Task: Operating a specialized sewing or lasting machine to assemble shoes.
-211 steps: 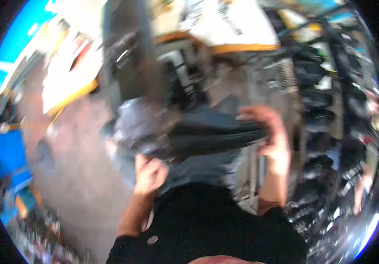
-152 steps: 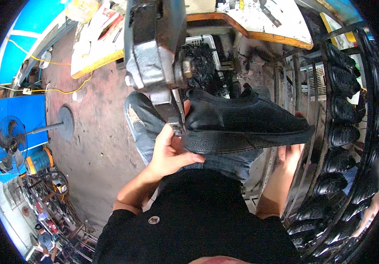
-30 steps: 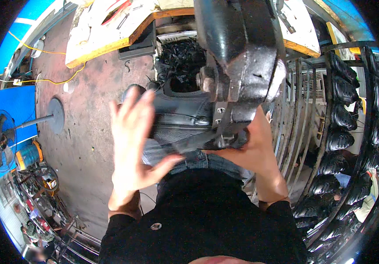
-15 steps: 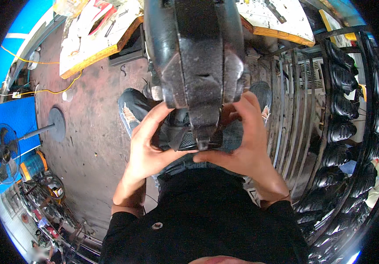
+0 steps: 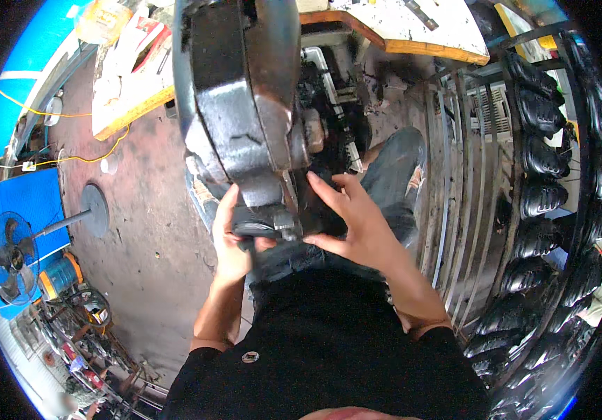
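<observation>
A heavy dark metal machine head (image 5: 227, 105) fills the upper middle and reaches down between my hands. Beneath its narrow tip is a black shoe (image 5: 320, 206), mostly hidden by the machine and my fingers. On the shoe's left side, my left hand (image 5: 232, 245) is closed around it, with the fingertips partly out of sight. My right hand (image 5: 357, 222) grips the other side, thumb toward me and fingers curled over the far part. Both hands are close to the machine's tip, over my lap.
Worktables with worn yellow edges (image 5: 437, 49) stand at the far side, tools on top. To the right are metal rails (image 5: 455, 210) and racks of black shoes (image 5: 546, 157). A standing fan (image 5: 14, 255) and a yellow cable (image 5: 108, 143) are on the left.
The machine head appears farther left and slanted, as the view has shifted. My right hand has moved left with the shoe, and both hands still hold it.
</observation>
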`<state>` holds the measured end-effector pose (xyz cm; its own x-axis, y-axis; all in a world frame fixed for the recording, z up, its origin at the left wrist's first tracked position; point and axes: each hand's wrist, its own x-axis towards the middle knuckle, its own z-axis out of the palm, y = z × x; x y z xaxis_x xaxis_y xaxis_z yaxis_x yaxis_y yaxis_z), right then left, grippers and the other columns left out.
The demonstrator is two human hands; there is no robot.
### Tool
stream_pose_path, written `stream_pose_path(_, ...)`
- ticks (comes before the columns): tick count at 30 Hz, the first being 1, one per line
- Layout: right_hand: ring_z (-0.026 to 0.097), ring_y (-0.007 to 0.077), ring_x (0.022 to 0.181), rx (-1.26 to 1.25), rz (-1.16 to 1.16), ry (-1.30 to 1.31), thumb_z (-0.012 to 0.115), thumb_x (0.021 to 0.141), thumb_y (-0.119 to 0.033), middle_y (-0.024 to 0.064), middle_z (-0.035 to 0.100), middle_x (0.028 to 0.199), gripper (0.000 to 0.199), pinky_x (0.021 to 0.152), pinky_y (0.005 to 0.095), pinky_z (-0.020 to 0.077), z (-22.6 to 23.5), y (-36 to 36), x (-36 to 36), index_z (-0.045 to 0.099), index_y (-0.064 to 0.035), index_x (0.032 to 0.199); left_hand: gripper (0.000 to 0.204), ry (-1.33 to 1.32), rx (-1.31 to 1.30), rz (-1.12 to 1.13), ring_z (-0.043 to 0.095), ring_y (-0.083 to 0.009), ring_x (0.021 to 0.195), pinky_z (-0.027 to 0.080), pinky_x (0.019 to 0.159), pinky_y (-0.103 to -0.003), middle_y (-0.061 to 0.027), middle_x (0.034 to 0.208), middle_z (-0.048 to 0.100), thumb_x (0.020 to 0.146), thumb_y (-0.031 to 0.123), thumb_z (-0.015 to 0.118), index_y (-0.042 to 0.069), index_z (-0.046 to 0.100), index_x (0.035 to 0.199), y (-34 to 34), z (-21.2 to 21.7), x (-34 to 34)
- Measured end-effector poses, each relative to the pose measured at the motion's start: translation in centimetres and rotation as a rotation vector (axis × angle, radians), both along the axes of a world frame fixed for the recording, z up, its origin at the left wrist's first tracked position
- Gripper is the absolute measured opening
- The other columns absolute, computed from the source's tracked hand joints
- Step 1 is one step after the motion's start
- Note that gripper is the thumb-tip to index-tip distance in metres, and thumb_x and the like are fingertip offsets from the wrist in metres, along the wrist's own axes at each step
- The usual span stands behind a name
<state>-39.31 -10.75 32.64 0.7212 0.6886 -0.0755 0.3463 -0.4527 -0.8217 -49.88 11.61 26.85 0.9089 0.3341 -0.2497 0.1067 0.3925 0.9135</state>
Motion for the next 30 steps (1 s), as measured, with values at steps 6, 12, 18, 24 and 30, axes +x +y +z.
stream_pose_path(6,0.050,0.0382,0.120,0.166,-0.021,0.038,0.087,0.072,-0.024,0.0215,0.045,0.135,0.098,0.103,0.0412,0.0410,-3.5,-1.9,-0.6,0.036,-0.0073,0.153,0.088,-0.376,-0.023,-0.113,0.063,-0.0225,0.114,0.053,0.094,-0.037,-0.0133,0.126,0.063,0.071,0.011,0.092,-0.002,0.042,0.143,-2.2,2.8,2.7)
stream_pose_path(12,0.050,0.0409,0.121,0.259,-0.106,-0.064,0.086,0.073,-0.030,0.0235,0.042,0.138,0.097,0.104,0.0428,0.0421,-3.1,-2.8,0.1,0.038,-0.0063,0.153,0.073,-0.281,0.141,-0.331,0.067,-0.0227,0.106,0.056,0.090,-0.037,-0.0136,0.120,0.066,0.070,-0.001,0.090,-0.004,0.050,0.131,-1.2,5.1,3.9)
stream_pose_path(18,0.049,0.0417,0.122,0.188,-0.056,-0.090,0.087,0.072,-0.029,0.0258,0.042,0.137,0.094,0.102,0.0432,0.0431,-2.3,-2.9,0.7,0.041,-0.0069,0.151,0.055,-0.219,0.055,-0.186,0.070,-0.0197,0.097,0.059,0.086,-0.036,-0.0118,0.107,0.070,0.068,-0.006,0.088,-0.006,0.061,0.116,-1.5,4.8,3.4)
stream_pose_path(24,0.049,0.0411,0.121,0.195,-0.053,-0.082,0.087,0.072,-0.027,0.0258,0.041,0.139,0.093,0.102,0.0429,0.0434,-2.7,-3.6,1.0,0.042,-0.0077,0.151,0.046,-0.223,0.050,-0.195,0.070,-0.0174,0.095,0.059,0.085,-0.034,-0.0108,0.103,0.072,0.070,-0.005,0.088,-0.006,0.066,0.111,-2.4,6.2,4.0)
stream_pose_path(30,0.051,0.0404,0.119,0.199,-0.019,-0.097,0.087,0.073,-0.027,0.0253,0.041,0.139,0.093,0.102,0.0433,0.0436,-2.0,-3.2,1.3,0.041,-0.0089,0.152,0.045,-0.214,0.063,-0.159,0.070,-0.0169,0.093,0.059,0.083,-0.033,-0.0090,0.102,0.073,0.069,-0.003,0.089,-0.004,0.067,0.109,-2.4,6.2,3.8)
